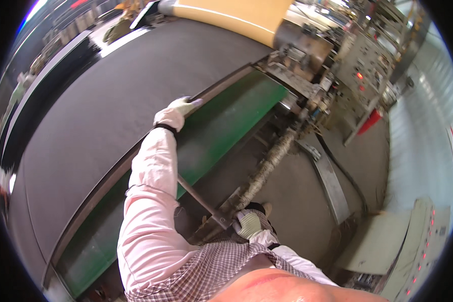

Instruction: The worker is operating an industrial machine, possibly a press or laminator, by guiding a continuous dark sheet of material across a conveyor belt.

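My left hand (182, 106), in a pale glove, reaches out over the dark edge rail (219, 89) between a wide dark grey sheet (110, 95) and a green panel (226, 126). Its fingers look stretched out and rest at the rail. Down by my waist, my right hand (248, 224), also gloved, is curled beside the end of a metal bar (200, 197). What lies inside its fingers is hidden. A long, rough, wrapped pipe (270, 167) runs from near that hand toward the machine.
A large tan roll (236, 17) spans the far end of the sheet. Machinery with a control panel (370, 63) and red lights stands at far right. A metal channel (329, 186) and a black cable (345, 173) lie on the floor. A console (412, 251) is at lower right.
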The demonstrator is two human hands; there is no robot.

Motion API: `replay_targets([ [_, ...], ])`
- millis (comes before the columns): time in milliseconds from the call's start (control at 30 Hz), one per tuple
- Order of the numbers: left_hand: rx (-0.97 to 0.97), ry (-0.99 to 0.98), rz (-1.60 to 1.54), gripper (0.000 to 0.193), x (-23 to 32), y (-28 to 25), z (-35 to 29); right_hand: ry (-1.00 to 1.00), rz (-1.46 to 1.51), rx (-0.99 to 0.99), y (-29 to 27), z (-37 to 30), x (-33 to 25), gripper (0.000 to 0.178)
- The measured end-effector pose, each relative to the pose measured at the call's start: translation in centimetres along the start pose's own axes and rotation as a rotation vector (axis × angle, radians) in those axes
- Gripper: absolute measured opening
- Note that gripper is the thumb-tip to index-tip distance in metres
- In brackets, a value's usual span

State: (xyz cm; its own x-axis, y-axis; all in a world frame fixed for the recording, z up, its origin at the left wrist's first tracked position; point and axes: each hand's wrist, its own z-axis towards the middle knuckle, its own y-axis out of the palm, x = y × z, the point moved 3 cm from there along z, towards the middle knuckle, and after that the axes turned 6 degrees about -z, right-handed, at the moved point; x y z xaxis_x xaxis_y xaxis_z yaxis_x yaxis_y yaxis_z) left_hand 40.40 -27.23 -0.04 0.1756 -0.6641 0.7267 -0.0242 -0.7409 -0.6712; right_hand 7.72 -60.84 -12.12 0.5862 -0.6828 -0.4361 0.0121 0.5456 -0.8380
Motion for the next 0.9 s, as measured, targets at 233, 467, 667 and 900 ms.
replay_targets([
  [233,0.219,0.045,0.403,0.057,-5.0,-3.0,-9.2,0.065,0.018,-0.081,0.3,-0.7,1.2,0.023],
  [467,0.369,-0.673,0.529,0.047,-28.0,-18.1,-28.1,0.060,-0.018,-0.004,0.4,-0.6,0.6,0.019],
  [667,0.436,-0.343,0.842,0.040,-20.2,-16.3,-39.5,0.044,-0.117,0.014,1.9,-1.0,0.4,0.021],
  [900,0.515,-0.580,0.456,0.056,-19.0,-14.4,-31.2,0.064,-0.173,-0.067,2.6,-1.7,1.9,0.027],
])
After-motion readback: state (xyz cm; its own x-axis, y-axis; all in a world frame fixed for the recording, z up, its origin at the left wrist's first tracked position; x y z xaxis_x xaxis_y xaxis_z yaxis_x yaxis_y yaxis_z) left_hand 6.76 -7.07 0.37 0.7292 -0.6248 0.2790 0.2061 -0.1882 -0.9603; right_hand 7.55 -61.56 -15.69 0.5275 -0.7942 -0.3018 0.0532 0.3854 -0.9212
